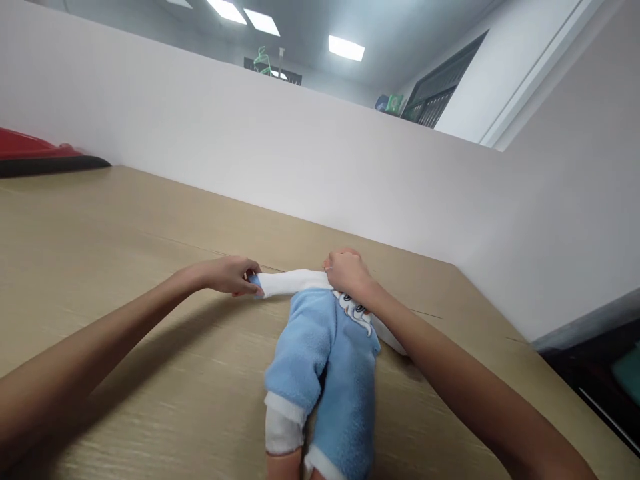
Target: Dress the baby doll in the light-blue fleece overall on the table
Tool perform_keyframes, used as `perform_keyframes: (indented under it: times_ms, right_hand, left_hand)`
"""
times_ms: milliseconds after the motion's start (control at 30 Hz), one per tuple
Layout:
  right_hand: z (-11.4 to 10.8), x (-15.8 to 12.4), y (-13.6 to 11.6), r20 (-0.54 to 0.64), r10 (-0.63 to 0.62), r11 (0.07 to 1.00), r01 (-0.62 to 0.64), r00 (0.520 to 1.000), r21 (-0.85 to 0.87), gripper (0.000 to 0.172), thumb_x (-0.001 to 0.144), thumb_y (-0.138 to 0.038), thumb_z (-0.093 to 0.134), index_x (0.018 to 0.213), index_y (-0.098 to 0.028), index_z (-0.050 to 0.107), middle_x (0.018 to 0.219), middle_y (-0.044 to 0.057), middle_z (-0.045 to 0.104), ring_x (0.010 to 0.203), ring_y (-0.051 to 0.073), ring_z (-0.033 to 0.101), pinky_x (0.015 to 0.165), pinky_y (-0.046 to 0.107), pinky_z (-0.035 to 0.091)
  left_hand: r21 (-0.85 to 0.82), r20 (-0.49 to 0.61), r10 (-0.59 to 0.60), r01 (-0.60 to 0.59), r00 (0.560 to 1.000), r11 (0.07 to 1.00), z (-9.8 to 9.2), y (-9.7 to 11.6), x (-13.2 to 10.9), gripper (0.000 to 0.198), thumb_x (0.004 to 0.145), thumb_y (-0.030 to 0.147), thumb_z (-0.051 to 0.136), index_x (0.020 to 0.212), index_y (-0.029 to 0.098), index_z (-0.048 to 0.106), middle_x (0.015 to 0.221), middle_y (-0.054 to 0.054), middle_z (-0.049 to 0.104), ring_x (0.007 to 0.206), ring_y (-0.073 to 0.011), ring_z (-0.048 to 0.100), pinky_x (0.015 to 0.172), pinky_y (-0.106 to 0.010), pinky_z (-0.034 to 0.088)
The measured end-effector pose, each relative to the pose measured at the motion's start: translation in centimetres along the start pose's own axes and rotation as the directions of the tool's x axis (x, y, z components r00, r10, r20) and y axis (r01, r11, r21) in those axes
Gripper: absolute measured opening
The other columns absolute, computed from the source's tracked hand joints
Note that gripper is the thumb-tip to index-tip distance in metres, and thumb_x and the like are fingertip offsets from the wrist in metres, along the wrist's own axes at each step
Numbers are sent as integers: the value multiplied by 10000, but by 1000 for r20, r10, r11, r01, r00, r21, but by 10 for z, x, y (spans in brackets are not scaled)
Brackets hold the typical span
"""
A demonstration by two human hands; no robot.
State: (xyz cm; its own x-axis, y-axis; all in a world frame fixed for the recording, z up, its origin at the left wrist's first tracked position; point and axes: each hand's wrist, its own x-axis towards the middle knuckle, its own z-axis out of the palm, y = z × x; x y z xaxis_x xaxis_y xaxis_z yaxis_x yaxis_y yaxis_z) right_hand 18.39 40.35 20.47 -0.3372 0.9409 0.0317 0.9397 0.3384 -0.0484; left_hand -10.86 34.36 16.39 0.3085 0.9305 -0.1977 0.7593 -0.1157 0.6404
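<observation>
A doll [345, 380] in a fluffy blue outfit lies on its back on the table, legs toward me. The outfit has white sleeves, white leg cuffs and a white cartoon face patch [355, 310] on the chest. My left hand [235, 275] pinches the blue cuff [256, 283] of one sleeve, and that white sleeve [293, 283] is stretched out straight to the left. At the doll's neck and shoulder, my right hand [349, 272] is closed on the top of the outfit. My right hand and forearm hide the doll's head and part of its other sleeve [389, 335].
The wooden table [150, 227] meets a low white partition [225, 140] at the back. A red and black object [45, 152] sits at the far left. Dark items [595, 380] stand beyond the table's right edge.
</observation>
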Motion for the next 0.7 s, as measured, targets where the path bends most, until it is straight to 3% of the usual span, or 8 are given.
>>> perform_keyframes:
  times_ms: [100, 233, 367, 500, 600, 700]
  right_hand:
    - [-5, -8, 12, 10, -24, 999, 24, 1000, 40, 229, 965, -297, 621, 1078, -153, 759, 1146, 185, 790, 1122, 319, 717, 909, 360, 523]
    - [-10, -25, 35, 93, -78, 979, 59, 993, 193, 326, 1003, -496, 598, 1091, -212, 733, 1195, 110, 783, 1063, 274, 727, 885, 344, 542]
    - [-4, -57, 64, 193, -172, 804, 25, 966, 594, 442, 988, -567, 600, 1249, -218, 670, 1214, 113, 774, 1102, 296, 722, 944, 411, 564]
    - [9, -100, 92, 122, -184, 771, 67, 975, 633, 562, 921, -618, 692, 1343, -249, 651, 1343, 121, 723, 1211, 351, 676, 1078, 500, 523]
    - [19, -126, 109, 121, -229, 738, 91, 966, 669, 520, 945, -625, 655, 1324, -269, 657, 1343, 99, 716, 1234, 351, 661, 1106, 509, 514]
    - [32, -140, 126, 34, -178, 696, 101, 983, 711, 435, 991, -584, 583, 1271, -257, 648, 1272, 94, 725, 1187, 318, 674, 1095, 488, 526]
  left_hand:
    - [27, 5, 17, -17, 1000, 999, 4, -7, 4, 460, 729, 576, 758, 1036, 233, 771, 779, -45, 752, 659, -249, 662, 614, -309, 394]
    - [90, -87, 51, -43, 995, 995, 11, -13, 7, 504, 718, 509, 751, 1137, 229, 760, 1002, -90, 779, 836, -279, 686, 690, -307, 418]
    - [70, -107, 50, -42, 993, 997, 16, -18, 6, 499, 745, 503, 742, 1160, 227, 741, 1007, -86, 766, 856, -272, 676, 716, -301, 428]
    - [90, -94, 104, -96, 990, 991, 17, -19, 5, 515, 805, 521, 692, 1222, 220, 727, 1062, -105, 734, 915, -278, 660, 770, -314, 462]
    - [205, -106, 186, -161, 977, 965, 19, -7, 4, 552, 858, 475, 662, 1352, 231, 683, 1318, -170, 658, 1202, -357, 602, 1000, -425, 482]
    - [271, -99, 371, -334, 923, 903, 28, 30, 5, 499, 961, 396, 591, 1443, 265, 609, 1569, -171, 499, 1481, -382, 402, 1187, -525, 382]
